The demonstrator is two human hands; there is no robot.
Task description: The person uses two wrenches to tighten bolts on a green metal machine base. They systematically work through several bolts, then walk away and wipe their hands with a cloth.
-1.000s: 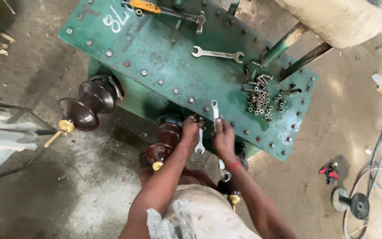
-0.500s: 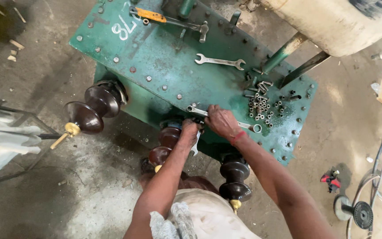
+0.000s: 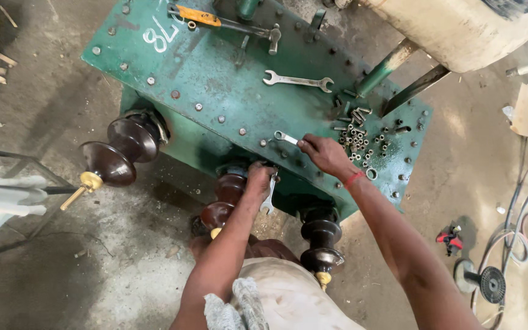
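The right hand (image 3: 324,154) rests on the green lid (image 3: 215,79), fingers curled around a small spanner (image 3: 285,137) whose open end sticks out past the fingertips toward the left; its handle is hidden under the palm. Just right of the knuckles lies a heap of nuts and bolts (image 3: 362,131), too small to tell apart singly. Beyond the fingers, further up the lid, lies a larger spanner (image 3: 297,80), and past that an orange-handled tool (image 3: 227,21), its far end cut off by the top edge.

The left hand (image 3: 259,181) is below the lid's rim, fingers clenched at the top of the middle insulator (image 3: 224,198), with a second spanner (image 3: 269,198) hanging beside the fingers; whether they grip it or only the fitting, I cannot tell. What the fingertips press is hidden. Another insulator (image 3: 120,146) juts out well left of them, a third (image 3: 321,241) below the right wrist.
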